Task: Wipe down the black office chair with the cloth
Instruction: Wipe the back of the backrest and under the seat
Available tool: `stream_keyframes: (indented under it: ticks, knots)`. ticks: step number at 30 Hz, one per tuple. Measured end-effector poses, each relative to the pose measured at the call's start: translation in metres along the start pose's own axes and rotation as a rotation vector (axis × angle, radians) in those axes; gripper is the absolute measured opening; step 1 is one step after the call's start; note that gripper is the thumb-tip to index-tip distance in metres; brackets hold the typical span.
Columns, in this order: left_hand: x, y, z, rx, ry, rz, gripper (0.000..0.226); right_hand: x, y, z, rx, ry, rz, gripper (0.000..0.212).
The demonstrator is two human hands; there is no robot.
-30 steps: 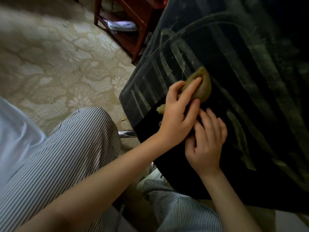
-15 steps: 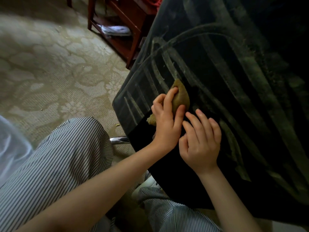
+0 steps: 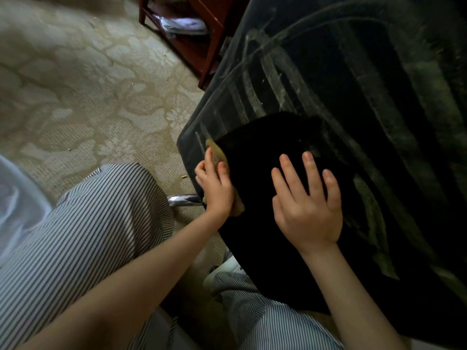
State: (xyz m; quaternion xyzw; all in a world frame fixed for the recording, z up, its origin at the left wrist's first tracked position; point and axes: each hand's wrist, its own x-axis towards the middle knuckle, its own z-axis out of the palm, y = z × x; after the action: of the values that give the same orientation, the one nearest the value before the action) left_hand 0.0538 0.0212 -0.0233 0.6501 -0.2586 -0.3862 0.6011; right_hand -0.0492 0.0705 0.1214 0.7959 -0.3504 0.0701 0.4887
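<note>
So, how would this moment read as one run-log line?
step: wiping | left hand: holds cloth at chair edge | right hand: flat on chair | dust: streaks beyond hands

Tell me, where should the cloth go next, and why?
Probably a stroke up and away from the body, into the grey dusty streaks. The left hand holds the cloth at the near left edge of the chair, the patch around both hands is already clean black, and the right hand rests flat there, steadying.

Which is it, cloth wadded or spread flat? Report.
Wadded: the cloth is a small lump under the left hand, only its ends peeking out.
</note>
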Motion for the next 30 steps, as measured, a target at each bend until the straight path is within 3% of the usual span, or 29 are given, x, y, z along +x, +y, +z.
stream_keyframes:
  ticks: [9,12,19,30]
  knots:
    - [0.023,-0.068,-0.018,0.154,-0.012,-0.63,0.047,0.005,-0.004,0.004,-0.064,-0.013,-0.01,0.034]
    - [0.015,-0.068,-0.017,0.096,0.009,-0.707,0.044,0.004,-0.003,0.005,-0.079,-0.009,-0.025,0.033]
    - [0.001,-0.031,-0.007,-0.097,0.017,-0.605,0.047,0.003,-0.003,0.007,-0.1,0.006,-0.041,0.03]
    - [-0.006,0.067,-0.011,-0.146,-0.184,-0.096,0.047,0.01,-0.007,0.009,-0.094,-0.029,-0.03,0.033]
